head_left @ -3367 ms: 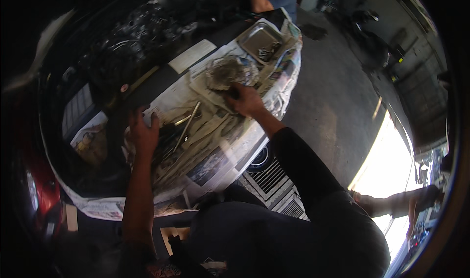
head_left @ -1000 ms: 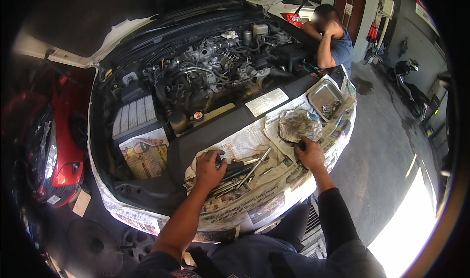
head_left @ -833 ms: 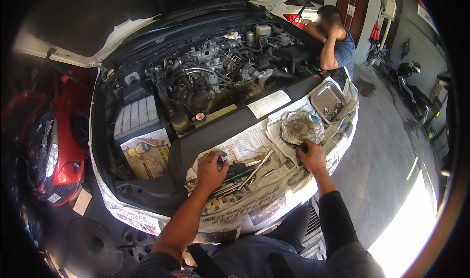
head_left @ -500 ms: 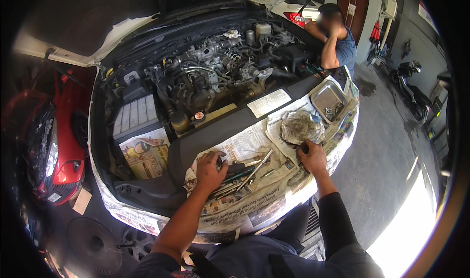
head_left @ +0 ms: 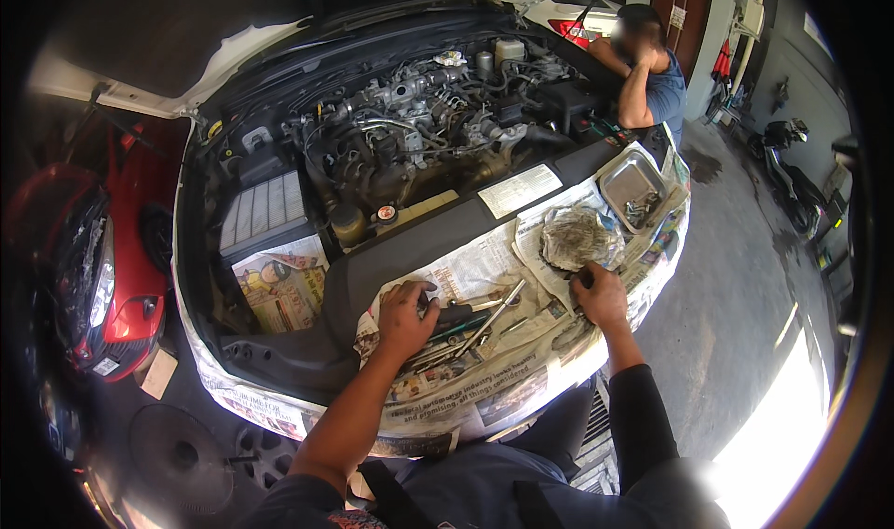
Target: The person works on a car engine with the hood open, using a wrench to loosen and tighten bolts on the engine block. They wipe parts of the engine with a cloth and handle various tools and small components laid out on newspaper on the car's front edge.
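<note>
My left hand (head_left: 405, 321) rests on the newspaper at the car's front edge, fingers curled around something dark that I cannot make out. Beside it lie a black-handled tool (head_left: 456, 328) and a long silver metal bar (head_left: 492, 318). My right hand (head_left: 601, 296) is closed in a pinch at the near edge of a round, grimy grey-brown clump (head_left: 579, 237); what sits between its fingertips is dark and too small to name. Newspaper sheets (head_left: 470, 270) lie under the tools and the clump.
A metal tray (head_left: 611, 186) of small parts stands right of the clump. Beyond lies the open engine bay (head_left: 410, 119) under a raised hood. Another person (head_left: 652, 82) leans on the far right fender. A red car (head_left: 130, 287) is at left, a motorcycle (head_left: 790, 170) at right.
The whole view has shifted slightly. Both hands stay in nearly the same places over the newspaper, with the clump and tools unmoved.
</note>
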Motion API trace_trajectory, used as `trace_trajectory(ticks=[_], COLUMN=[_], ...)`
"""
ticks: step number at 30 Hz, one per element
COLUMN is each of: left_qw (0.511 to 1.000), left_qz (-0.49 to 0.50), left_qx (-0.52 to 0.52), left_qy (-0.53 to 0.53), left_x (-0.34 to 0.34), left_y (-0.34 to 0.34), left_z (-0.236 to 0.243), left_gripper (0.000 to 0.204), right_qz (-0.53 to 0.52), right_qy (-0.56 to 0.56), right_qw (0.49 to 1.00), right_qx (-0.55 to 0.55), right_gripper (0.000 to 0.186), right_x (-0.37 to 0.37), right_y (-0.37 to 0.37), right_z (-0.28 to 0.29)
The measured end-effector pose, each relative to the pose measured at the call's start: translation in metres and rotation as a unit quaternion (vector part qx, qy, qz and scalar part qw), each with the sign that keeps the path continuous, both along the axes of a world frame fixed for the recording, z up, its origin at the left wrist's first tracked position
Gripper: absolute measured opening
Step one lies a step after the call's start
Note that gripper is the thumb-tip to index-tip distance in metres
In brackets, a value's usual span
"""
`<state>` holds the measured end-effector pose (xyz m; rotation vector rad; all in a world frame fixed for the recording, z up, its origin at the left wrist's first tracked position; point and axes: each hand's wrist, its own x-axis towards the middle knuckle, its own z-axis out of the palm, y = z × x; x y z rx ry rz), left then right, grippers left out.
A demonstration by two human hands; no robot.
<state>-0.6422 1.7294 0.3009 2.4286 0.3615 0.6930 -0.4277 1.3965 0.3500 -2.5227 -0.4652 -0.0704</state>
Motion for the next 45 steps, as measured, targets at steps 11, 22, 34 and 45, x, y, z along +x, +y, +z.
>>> trace_trajectory(ticks=[11,22,34,45], left_qw=[1.0,0.995,0.999,0.999], left_qz=[0.004,0.005,-0.011,-0.018], left_qx=[0.013,0.021,0.019,0.025], left_qy=[-0.018,-0.093,-0.05,-0.039], left_x=[0.002,0.0,-0.003,-0.002], left_y=[-0.001,0.003,0.001,0.002], left_z=[-0.002,-0.026,-0.01,-0.007], left_gripper=[0.023,0.026,0.023,0.021], right_qz=[0.026,0.062,0.02,0.001], right_qy=[-0.043,-0.091,-0.053,-0.021], right_qw=[0.999,0.994,0.998,1.0], right_qx=[0.012,-0.028,0.007,-0.015], right_gripper=[0.032,0.042,0.034,0.033], right_x=[0.007,0.034,0.01,0.006], right_y=[-0.007,-0.013,-0.004,-0.002], right_z=[-0.015,-0.044,-0.021,-0.011])
